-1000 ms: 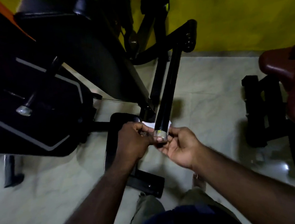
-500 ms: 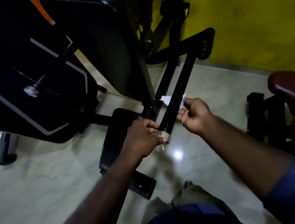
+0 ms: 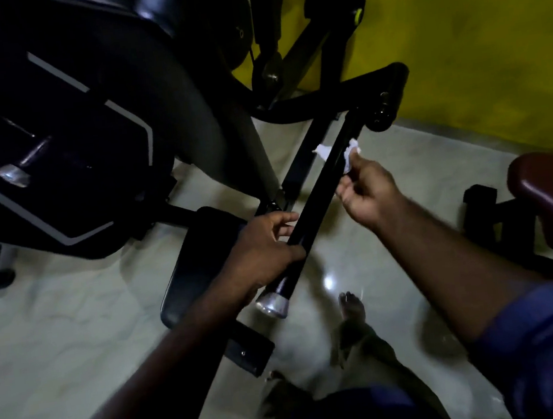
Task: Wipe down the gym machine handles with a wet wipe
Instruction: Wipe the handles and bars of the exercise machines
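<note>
Against a yellow wall [image 3: 472, 32] in a dim gym, a person's right hand [image 3: 365, 188] is pinching a white wet wipe [image 3: 351, 156] looped round the black machine handle [image 3: 318, 197]. The wipe is now sitting near the pivot, having climbed from the silver end cap [image 3: 272, 304]. The left hand [image 3: 262, 248] is gripping the lower end, and one full pass is likely finishing.

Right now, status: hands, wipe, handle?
Left hand grips black handle bar near its silver end cap. Right hand pinches wet wipe wrapped round bar's far part. No obstruction seen.
</note>
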`<action>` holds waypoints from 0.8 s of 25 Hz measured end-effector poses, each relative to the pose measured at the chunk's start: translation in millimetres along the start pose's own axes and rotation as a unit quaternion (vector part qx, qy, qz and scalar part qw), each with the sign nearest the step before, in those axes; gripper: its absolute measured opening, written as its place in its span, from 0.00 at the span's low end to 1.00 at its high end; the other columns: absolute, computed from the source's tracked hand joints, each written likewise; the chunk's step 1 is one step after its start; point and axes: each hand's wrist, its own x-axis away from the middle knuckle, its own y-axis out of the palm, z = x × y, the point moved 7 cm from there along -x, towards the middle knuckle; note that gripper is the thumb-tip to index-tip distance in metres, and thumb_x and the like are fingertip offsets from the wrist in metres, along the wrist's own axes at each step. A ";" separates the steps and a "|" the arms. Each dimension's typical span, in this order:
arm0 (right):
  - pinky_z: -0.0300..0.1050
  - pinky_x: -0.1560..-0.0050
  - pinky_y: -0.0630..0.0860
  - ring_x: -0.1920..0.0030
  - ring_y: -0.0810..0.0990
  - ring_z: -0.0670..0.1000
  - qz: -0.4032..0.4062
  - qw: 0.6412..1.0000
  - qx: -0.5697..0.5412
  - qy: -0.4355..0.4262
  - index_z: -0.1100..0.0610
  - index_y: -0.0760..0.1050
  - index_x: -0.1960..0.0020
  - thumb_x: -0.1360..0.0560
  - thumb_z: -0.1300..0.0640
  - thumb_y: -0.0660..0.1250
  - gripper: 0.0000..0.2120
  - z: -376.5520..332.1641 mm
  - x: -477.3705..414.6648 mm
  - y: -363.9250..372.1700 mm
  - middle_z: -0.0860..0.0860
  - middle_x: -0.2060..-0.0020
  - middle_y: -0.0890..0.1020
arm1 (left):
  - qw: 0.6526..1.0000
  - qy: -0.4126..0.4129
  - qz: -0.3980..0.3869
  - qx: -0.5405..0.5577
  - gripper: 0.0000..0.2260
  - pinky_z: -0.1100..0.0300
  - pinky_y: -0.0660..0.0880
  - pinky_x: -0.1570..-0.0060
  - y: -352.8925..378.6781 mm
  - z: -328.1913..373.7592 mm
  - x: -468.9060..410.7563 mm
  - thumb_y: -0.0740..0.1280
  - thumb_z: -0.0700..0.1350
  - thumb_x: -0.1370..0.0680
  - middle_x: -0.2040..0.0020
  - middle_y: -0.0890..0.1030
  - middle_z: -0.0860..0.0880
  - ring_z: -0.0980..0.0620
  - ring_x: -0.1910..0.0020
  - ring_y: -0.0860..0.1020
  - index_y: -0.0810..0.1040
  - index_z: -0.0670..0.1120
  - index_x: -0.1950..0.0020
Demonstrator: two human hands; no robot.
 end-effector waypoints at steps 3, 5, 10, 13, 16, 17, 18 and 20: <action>0.45 0.51 0.85 0.55 0.88 0.50 -0.033 0.997 0.050 0.053 0.60 0.75 0.33 0.14 0.55 0.58 0.14 25.0 31.9 -14.5 0.56 0.51 0.88 | 0.999 0.004 0.017 -0.039 0.29 0.54 0.82 0.41 12.0 22.0 -21.6 0.77 0.47 0.32 0.46 0.87 0.55 0.60 0.48 0.85 0.79 0.53 0.30; 0.45 0.49 0.85 0.52 0.88 0.52 -0.035 0.994 0.072 0.070 0.64 0.78 0.38 0.15 0.56 0.60 0.14 7.0 5.8 -12.6 0.59 0.48 0.87 | 0.998 -0.002 0.024 -0.060 0.31 0.54 0.81 0.40 13.8 34.9 -35.8 0.77 0.51 0.31 0.45 0.86 0.56 0.60 0.48 0.85 0.78 0.52 0.28; 0.42 0.52 0.83 0.46 0.86 0.52 0.017 0.993 0.115 -0.037 0.66 0.76 0.31 0.17 0.56 0.66 0.18 -53.5 -65.6 -10.8 0.57 0.46 0.86 | 0.994 -0.008 0.020 -0.110 0.26 0.68 0.77 0.43 22.7 49.6 -66.3 0.76 0.39 0.24 0.36 0.84 0.46 0.57 0.40 0.81 0.76 0.45 0.26; 0.46 0.53 0.84 0.57 0.85 0.45 0.035 0.857 0.429 -0.283 0.64 0.82 0.36 0.17 0.59 0.67 0.13 -57.6 15.9 -29.6 0.53 0.53 0.88 | 0.997 -0.019 0.018 -0.075 0.27 0.70 0.78 0.48 25.0 45.0 -72.8 0.78 0.36 0.27 0.39 0.84 0.43 0.55 0.45 0.82 0.77 0.42 0.28; 0.54 0.33 0.78 0.37 0.82 0.55 -0.131 0.524 0.641 -0.545 0.65 0.78 0.31 0.22 0.70 0.66 0.19 -72.9 26.4 0.2 0.59 0.35 0.82 | 0.995 -0.047 0.031 -0.079 0.23 0.74 0.77 0.51 17.6 34.6 -65.7 0.78 0.41 0.25 0.47 0.85 0.49 0.65 0.55 0.81 0.80 0.44 0.31; 0.60 0.26 0.69 0.29 0.76 0.58 -0.168 0.446 0.693 -0.541 0.65 0.74 0.28 0.23 0.71 0.65 0.23 -79.3 5.1 11.9 0.60 0.31 0.78 | 0.993 -0.053 0.028 -0.098 0.20 0.77 0.74 0.56 15.5 32.1 -60.7 0.77 0.44 0.24 0.51 0.84 0.53 0.69 0.59 0.79 0.81 0.46 0.32; 0.63 0.22 0.61 0.25 0.71 0.60 -0.170 0.388 0.740 -0.522 0.64 0.70 0.25 0.22 0.70 0.64 0.26 -88.7 -17.2 21.3 0.60 0.28 0.75 | 0.991 -0.059 0.023 -0.114 0.17 0.79 0.72 0.59 14.2 28.3 -56.1 0.76 0.47 0.23 0.55 0.82 0.56 0.71 0.63 0.77 0.82 0.47 0.34; 0.63 0.21 0.55 0.22 0.66 0.62 -0.175 0.348 0.778 -0.493 0.64 0.67 0.24 0.20 0.65 0.59 0.24 -92.7 -38.5 27.9 0.62 0.26 0.71 | 0.991 -0.082 0.018 -0.107 0.11 0.78 0.71 0.59 10.2 14.1 -41.9 0.74 0.50 0.21 0.57 0.84 0.53 0.70 0.63 0.78 0.84 0.46 0.41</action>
